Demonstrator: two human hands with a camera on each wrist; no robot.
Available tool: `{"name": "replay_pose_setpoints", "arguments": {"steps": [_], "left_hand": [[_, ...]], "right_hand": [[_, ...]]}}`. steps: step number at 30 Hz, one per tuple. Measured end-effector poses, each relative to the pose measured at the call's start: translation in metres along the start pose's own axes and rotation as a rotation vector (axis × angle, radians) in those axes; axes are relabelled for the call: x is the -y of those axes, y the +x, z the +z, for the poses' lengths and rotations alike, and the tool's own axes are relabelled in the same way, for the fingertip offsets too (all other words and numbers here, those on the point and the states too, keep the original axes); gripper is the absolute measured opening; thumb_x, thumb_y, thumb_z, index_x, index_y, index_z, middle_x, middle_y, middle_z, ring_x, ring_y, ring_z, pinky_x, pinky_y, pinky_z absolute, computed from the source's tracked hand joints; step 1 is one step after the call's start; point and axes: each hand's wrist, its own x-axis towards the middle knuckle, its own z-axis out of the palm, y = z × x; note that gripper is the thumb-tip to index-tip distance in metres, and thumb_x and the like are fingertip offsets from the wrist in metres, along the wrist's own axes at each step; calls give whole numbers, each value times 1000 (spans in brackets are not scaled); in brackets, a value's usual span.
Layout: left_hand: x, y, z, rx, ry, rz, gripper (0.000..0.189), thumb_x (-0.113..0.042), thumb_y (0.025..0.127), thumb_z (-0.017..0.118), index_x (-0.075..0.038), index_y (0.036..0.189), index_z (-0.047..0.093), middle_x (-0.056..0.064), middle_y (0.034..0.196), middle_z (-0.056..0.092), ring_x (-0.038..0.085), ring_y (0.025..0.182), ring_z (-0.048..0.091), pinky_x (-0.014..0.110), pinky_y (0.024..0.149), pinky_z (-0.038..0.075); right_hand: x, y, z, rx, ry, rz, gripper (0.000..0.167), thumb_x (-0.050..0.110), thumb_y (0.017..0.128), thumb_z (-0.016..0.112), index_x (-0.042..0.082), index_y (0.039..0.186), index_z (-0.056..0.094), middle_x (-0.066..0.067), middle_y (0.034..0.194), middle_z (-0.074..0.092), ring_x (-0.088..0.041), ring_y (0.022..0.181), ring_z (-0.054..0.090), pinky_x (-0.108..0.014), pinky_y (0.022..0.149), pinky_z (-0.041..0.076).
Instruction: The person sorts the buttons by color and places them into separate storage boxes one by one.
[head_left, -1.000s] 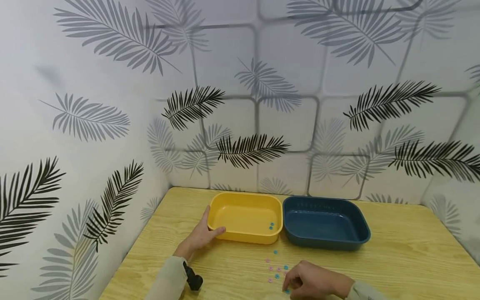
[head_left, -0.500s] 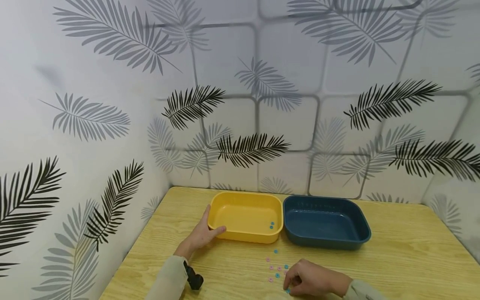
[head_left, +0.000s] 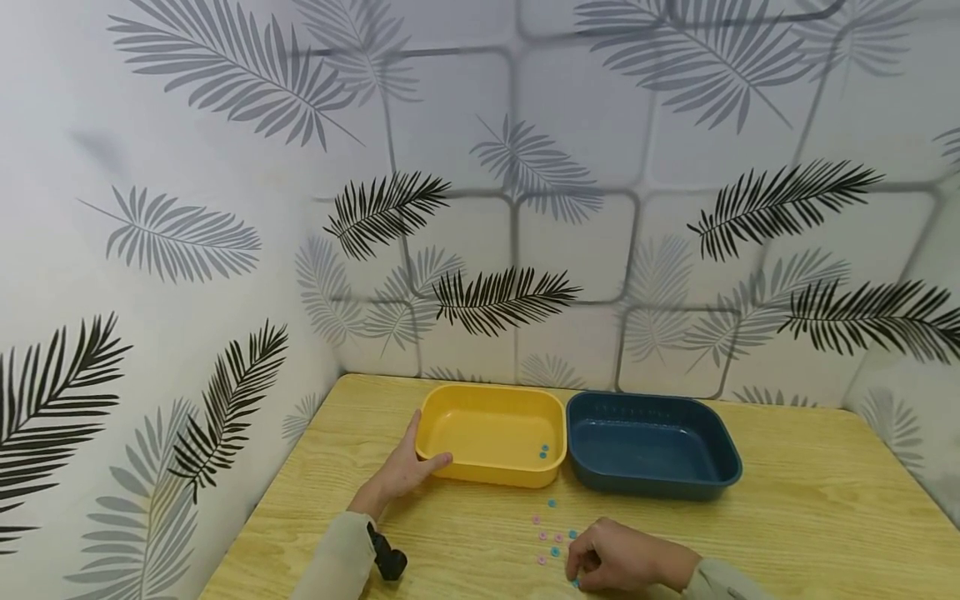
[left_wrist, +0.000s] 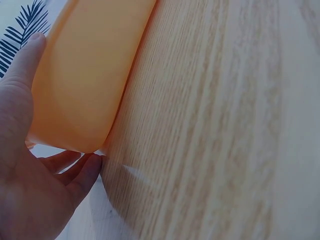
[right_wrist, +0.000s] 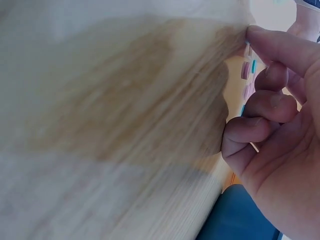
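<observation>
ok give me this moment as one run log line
left hand: grips yellow tray; right hand: pinches blue disc; inside yellow tray: two blue discs; table: loose pink discs, more blue discs; navy tray: beside yellow tray

No text, label, brand or number could be read in any view. A faint row of marks [head_left: 632, 411] ran along the inside back of the blue tub [head_left: 648, 450], too small to make out.
</observation>
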Motion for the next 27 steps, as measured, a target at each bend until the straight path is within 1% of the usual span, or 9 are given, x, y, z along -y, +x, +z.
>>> {"name": "replay_pose_setpoints", "arguments": {"steps": [4,8,18,27], "left_hand": [[1,1,0,2,-2,-17,103,-38,86,69,-10,152,-5,21,155,10,37,139,19,53,110,16],[2,2,0,-3,-2,-23,104,-40,86,69,-10,152,-5,20,155,10,37,139,19,54,110,15],[1,1,0,-8,5,-19,103,-40,86,69,-10,152,-4,21,155,11,38,139,19,54,110,15],[3,2,0,-5,8,-14,103,-40,86,69,-11,152,-5,22,155,11,39,138,19,55,109,16]], "right_hand": [[0,1,0,1,19,-10,10,9,89,64,15,91,71,17,73,58,9,61,45,-16,54,46],[-1,1,1,-3,28,2,10,9,88,65,16,90,72,18,72,58,9,60,45,-16,54,46],[3,2,-2,13,65,23,8,7,86,65,14,85,69,17,69,55,8,58,43,-15,51,42],[3,1,-2,35,100,58,7,9,86,66,12,80,65,18,67,52,7,56,43,-14,49,39]]}}
